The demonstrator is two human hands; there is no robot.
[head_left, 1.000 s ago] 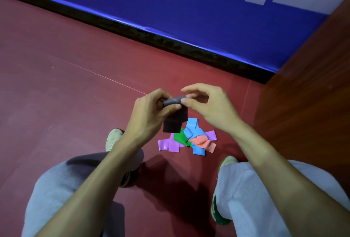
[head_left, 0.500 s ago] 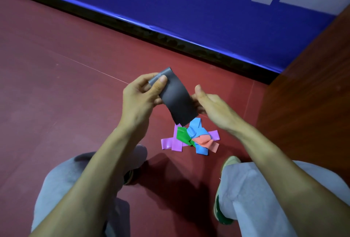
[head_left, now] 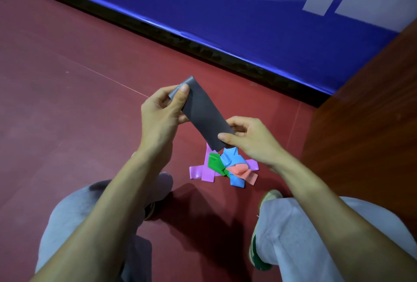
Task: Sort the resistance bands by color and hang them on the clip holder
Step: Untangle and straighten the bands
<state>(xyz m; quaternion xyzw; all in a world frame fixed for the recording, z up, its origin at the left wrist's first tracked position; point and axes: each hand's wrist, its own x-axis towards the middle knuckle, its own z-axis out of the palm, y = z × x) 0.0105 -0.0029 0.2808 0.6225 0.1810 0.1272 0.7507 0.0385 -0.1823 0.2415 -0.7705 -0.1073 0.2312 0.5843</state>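
A dark grey resistance band (head_left: 204, 112) is stretched flat and slanted between my hands, above the floor. My left hand (head_left: 161, 117) pinches its upper end between thumb and fingers. My right hand (head_left: 247, 138) pinches its lower end. Below them on the red floor lies a small heap of bands: purple (head_left: 202, 170), green (head_left: 214, 163), light blue (head_left: 233, 160) and salmon pink (head_left: 242, 171), overlapping one another. No clip holder is in view.
I crouch over the heap, my grey-trousered knees (head_left: 316, 236) and shoes (head_left: 259, 257) on either side of it. A blue padded wall (head_left: 248, 22) with a black base runs behind. A brown wooden panel (head_left: 372, 112) stands at the right.
The grey band, bunched between my fingertips a second ago, has been unfolded and pulled out flat. My left hand rose with one end; my right hand dropped to the other end.
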